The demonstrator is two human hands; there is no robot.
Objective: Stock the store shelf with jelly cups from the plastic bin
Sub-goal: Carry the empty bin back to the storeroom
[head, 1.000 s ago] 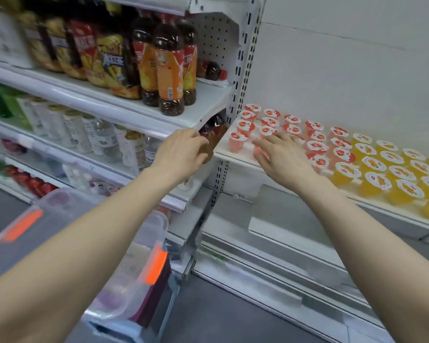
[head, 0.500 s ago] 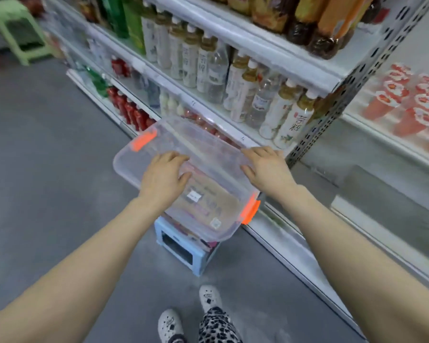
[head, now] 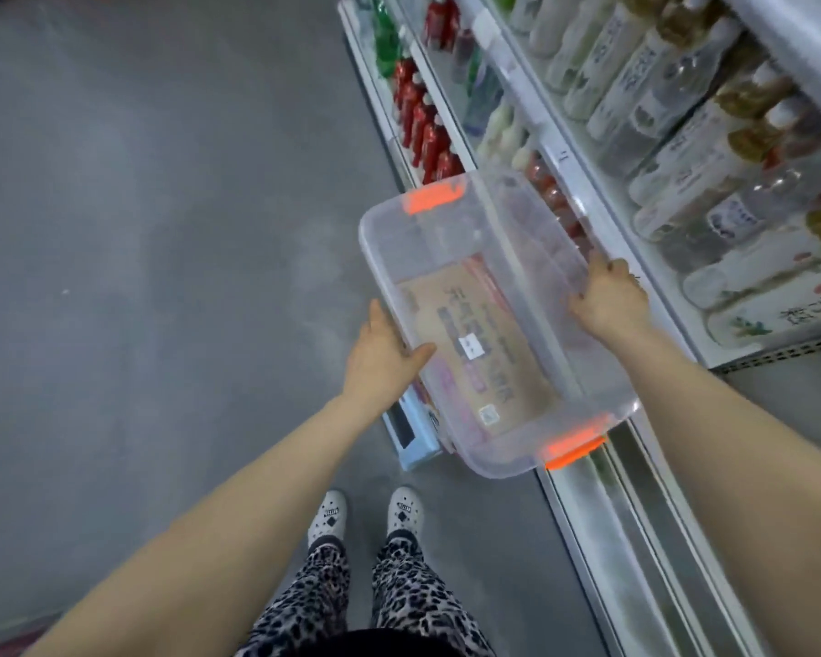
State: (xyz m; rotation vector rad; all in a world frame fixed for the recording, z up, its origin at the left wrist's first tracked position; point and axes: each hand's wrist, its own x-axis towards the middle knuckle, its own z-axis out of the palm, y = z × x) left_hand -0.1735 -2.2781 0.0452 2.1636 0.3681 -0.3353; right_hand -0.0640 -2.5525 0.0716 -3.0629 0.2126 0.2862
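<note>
Floor (head: 138, 230) takes up the left side, grey and bare-looking. L hand (head: 380, 353) grips the bin (head: 385, 258) on its left long rim: thumb hooked over the edge, fingers out of sight under the outside wall. Just below that hand a pale blue stool (head: 411, 443) pokes out from under the bin; can't tell if the bin touches it. Further down are white shoes (head: 328, 514) and leopard-print trousers (head: 399, 599), feet side by side on the floor.

Bin is clear plastic and sits tilted in view between both hands, close to the shelf front. It has orange latches, one at the far end (head: 434, 200) and one at the near end (head: 574, 446). A cardboard box (head: 475, 343) w/ a small white label shows through the clear btm; inside or underneath, can't tell.

R hand (head: 610, 301) grips the right long rim, fingers curled over the edge. Shelf (head: 565, 154) runs along the right side. Red bottles (head: 423, 120) stand on the low tier, pale-label bottles (head: 674, 135) on the tier above.
</note>
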